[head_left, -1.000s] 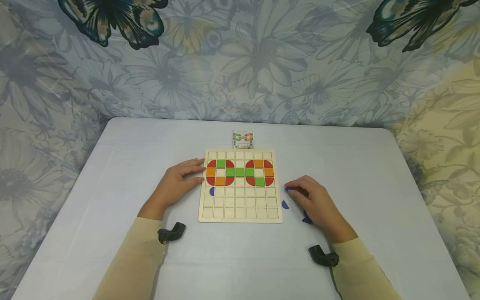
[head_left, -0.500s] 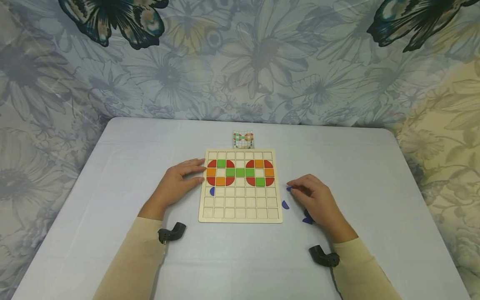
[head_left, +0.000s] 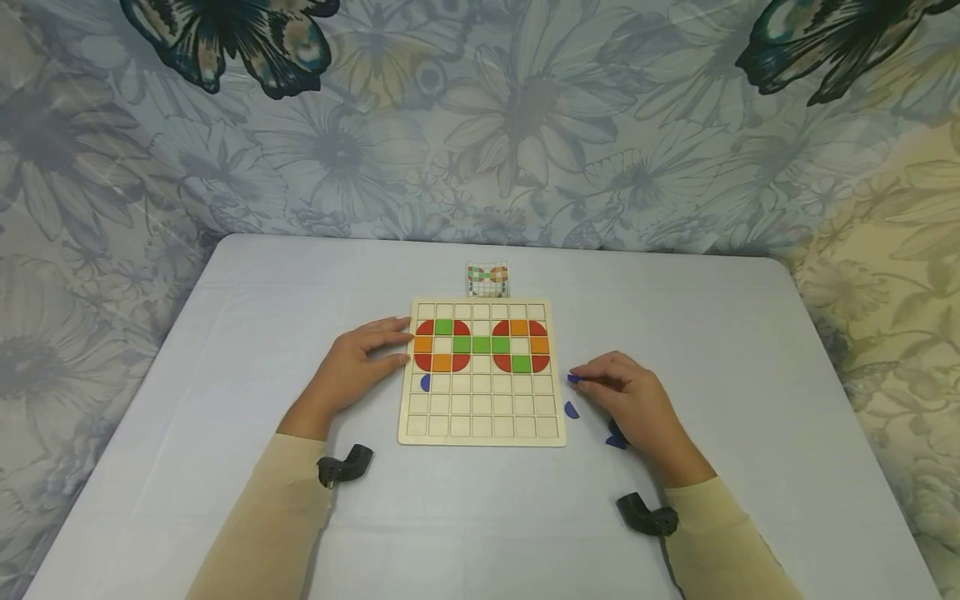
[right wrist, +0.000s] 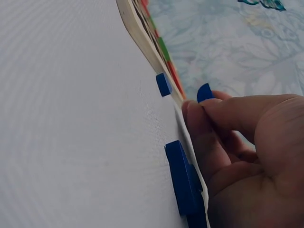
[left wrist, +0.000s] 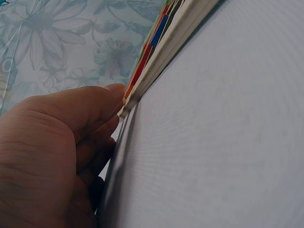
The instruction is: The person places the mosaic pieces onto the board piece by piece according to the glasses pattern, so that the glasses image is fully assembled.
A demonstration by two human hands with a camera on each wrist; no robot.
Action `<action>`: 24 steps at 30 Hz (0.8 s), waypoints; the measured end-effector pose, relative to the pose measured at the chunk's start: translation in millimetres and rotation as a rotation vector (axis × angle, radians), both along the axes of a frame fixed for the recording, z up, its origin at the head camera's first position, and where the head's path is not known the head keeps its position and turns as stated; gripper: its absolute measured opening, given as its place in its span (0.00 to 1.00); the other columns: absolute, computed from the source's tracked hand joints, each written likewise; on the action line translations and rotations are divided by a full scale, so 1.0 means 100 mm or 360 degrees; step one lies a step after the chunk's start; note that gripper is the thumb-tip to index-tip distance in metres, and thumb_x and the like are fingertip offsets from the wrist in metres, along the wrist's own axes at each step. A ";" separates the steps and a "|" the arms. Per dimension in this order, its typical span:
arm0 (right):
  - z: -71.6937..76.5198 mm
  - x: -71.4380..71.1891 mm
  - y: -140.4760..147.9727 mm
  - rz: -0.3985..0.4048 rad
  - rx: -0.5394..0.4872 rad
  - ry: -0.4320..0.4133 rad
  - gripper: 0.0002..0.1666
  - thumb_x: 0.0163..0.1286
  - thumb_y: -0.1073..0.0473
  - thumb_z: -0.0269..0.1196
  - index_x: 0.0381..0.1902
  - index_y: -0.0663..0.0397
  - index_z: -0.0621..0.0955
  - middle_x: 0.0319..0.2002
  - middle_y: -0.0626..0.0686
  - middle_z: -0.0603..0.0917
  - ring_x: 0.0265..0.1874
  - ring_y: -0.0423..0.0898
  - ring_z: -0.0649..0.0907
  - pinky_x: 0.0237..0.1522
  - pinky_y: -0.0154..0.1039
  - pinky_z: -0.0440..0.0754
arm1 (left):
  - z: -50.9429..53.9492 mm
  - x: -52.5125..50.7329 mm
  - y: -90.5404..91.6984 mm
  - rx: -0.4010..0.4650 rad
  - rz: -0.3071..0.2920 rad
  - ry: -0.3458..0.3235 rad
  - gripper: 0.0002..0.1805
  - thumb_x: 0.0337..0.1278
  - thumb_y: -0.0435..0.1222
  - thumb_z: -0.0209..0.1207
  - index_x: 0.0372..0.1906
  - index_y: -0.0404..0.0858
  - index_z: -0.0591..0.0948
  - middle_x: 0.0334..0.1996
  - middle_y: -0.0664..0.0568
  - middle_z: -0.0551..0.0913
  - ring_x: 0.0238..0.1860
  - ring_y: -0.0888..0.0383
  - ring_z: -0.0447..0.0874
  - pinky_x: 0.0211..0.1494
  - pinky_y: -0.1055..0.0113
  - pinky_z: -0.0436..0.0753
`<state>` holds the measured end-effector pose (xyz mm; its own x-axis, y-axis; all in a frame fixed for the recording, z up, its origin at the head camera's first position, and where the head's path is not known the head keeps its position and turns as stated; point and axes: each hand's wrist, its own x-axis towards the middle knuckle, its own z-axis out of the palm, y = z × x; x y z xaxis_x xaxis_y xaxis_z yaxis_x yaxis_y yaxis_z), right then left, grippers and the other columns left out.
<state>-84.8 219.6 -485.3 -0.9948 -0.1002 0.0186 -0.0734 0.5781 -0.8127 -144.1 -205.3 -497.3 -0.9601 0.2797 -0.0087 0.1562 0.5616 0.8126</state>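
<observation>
My right hand (head_left: 630, 404) pinches a small blue half-round piece (right wrist: 204, 92) between thumb and fingertips, just right of the wooden grid board (head_left: 480, 427). Fingers of my left hand (head_left: 352, 371) lie nearly straight, their tips touching the board's left edge. Red, orange and green pieces fill cells in two ring shapes, joined by a green row (head_left: 481, 344). One blue half-round piece (head_left: 426, 382) sits in a cell at the left, below the rings. Another blue half-round (head_left: 572, 410) lies on the cloth beside the board.
More blue pieces (head_left: 617, 441) lie by my right palm, partly hidden by it in the head view. A small printed pattern card (head_left: 487, 279) stands behind the board. White cloth covers the table (head_left: 480, 525), and a flowered backdrop (head_left: 480, 142) rises behind it.
The right hand shifts slightly right, then back left toward the board, with the blue half-round piece still in its fingertips. My left hand stays in place.
</observation>
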 end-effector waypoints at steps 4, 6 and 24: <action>0.02 0.01 -0.01 -0.0021 -0.0022 -0.0059 0.06 0.74 0.65 0.74 0.46 0.51 0.91 0.47 0.47 0.88 0.47 0.48 0.84 0.45 0.28 0.82 | 0.01 0.00 0.00 0.0008 -0.0002 0.0002 0.21 0.70 0.36 0.73 0.65 0.43 0.89 0.74 0.61 0.78 0.80 0.54 0.66 0.82 0.45 0.62; 0.04 0.02 -0.02 -0.0035 -0.0042 -0.0096 0.06 0.74 0.64 0.74 0.46 0.52 0.89 0.46 0.49 0.89 0.45 0.50 0.84 0.43 0.30 0.83 | 0.01 0.00 0.00 0.0005 -0.0001 0.0002 0.21 0.70 0.36 0.73 0.65 0.43 0.89 0.75 0.61 0.78 0.80 0.54 0.66 0.82 0.45 0.62; 0.07 0.06 -0.16 0.0017 -0.0323 -0.0033 0.10 0.77 0.68 0.70 0.53 0.60 0.86 0.43 0.56 0.86 0.40 0.51 0.87 0.44 0.30 0.87 | 0.02 0.00 0.01 -0.0007 0.0012 -0.0008 0.21 0.70 0.37 0.73 0.65 0.44 0.89 0.74 0.62 0.78 0.80 0.55 0.66 0.83 0.46 0.62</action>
